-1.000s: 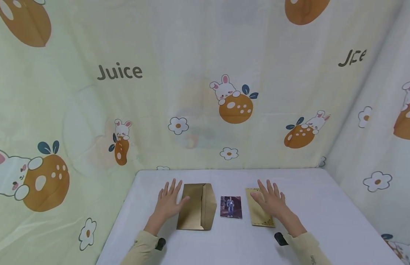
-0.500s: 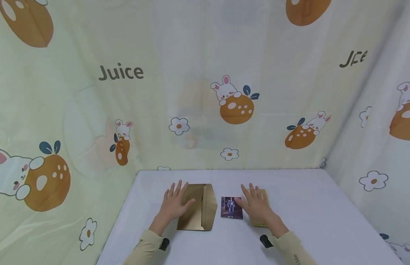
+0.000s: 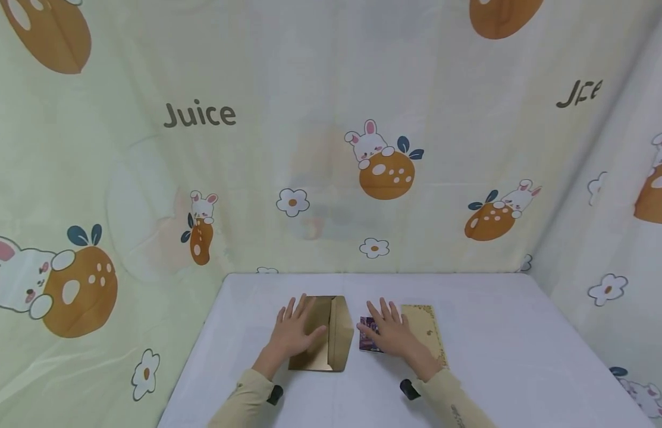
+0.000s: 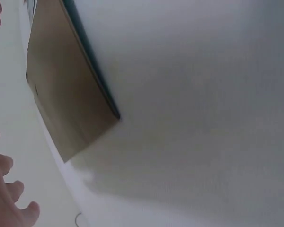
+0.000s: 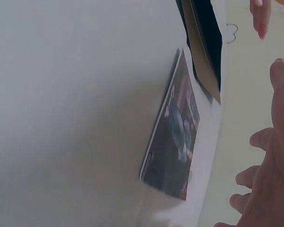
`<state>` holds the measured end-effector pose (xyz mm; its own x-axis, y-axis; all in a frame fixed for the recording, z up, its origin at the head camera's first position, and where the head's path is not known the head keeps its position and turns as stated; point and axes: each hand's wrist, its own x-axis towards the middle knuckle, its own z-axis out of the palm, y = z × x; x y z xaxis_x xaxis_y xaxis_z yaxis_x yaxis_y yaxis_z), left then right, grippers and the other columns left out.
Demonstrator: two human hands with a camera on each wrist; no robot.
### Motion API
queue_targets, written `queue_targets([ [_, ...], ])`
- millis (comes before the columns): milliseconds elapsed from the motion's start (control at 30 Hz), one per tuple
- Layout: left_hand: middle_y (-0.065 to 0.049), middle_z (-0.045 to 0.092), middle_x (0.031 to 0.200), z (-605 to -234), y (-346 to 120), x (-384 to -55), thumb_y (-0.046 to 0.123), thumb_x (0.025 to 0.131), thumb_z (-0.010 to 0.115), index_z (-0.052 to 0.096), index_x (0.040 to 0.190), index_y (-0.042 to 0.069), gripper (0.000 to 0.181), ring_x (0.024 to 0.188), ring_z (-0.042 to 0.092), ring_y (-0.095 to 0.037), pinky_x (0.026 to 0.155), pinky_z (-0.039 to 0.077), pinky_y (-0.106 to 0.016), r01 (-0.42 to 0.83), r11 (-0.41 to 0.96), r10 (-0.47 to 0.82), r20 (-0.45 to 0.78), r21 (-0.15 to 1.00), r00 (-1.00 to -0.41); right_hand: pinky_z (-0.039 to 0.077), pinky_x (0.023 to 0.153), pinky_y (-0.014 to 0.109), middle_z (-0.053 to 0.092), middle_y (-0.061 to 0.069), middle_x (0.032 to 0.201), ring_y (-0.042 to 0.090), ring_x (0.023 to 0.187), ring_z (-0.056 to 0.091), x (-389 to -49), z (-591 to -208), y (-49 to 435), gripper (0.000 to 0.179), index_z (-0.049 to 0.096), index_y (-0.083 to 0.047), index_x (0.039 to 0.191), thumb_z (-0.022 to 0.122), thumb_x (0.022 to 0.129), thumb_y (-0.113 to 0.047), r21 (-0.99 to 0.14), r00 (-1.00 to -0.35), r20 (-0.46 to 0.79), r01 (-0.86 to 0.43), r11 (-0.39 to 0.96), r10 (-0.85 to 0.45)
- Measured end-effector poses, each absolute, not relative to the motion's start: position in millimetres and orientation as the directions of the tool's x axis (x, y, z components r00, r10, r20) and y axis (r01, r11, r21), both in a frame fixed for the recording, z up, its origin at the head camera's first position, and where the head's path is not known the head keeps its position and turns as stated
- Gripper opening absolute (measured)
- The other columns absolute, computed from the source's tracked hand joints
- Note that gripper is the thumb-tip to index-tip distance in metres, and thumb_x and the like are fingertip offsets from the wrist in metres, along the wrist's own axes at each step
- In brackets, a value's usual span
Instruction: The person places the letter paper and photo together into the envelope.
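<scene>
My left hand (image 3: 292,337) is held over the left part of a gold envelope (image 3: 339,342), fingers spread and straight. That envelope lies on the white table with its flap side to the right. Over a small photo (image 3: 366,343) of a standing figure, my right hand (image 3: 394,337) hovers with spread fingers, hiding most of the print in the head view. The right wrist view shows the photo (image 5: 173,137) lying flat below the hand (image 5: 270,165), apart from it. A gold patterned card (image 3: 428,330) lies right of the photo, partly behind the right hand. Neither hand holds anything.
A white-covered table (image 3: 496,339) carries the items in a row. Behind it hangs a pale curtain (image 3: 245,178) printed with rabbits, oranges and flowers, which also runs along the right side. A dark wrist device (image 3: 409,390) sits under the right sleeve.
My right hand has moved left, from over the gold card to over the photo, uncovering much of the card. My left hand has shifted slightly right over the envelope. The items lie still.
</scene>
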<state>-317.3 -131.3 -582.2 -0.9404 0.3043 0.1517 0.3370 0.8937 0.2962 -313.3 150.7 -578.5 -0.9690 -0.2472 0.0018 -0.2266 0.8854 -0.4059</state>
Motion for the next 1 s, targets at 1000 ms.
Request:
queue_targets([
  [1000,-0.013,0.034,0.163,-597.7,-97.1,-318.2,0.046,0.098,0.053,0.045,0.152,0.025,0.058,0.147,0.034,-0.042,0.107,0.041,-0.061,0.41,0.909,0.412,-0.005,0.078,-0.911,0.024,0.115,0.069,0.034,0.022,0.16,0.046,0.15,0.024,-312.9,-597.0,91.0,0.063,0.039,-0.011,0.154,0.054,0.102,-0.042,-0.257,-0.885,-0.045,-0.438,0.861,-0.464],
])
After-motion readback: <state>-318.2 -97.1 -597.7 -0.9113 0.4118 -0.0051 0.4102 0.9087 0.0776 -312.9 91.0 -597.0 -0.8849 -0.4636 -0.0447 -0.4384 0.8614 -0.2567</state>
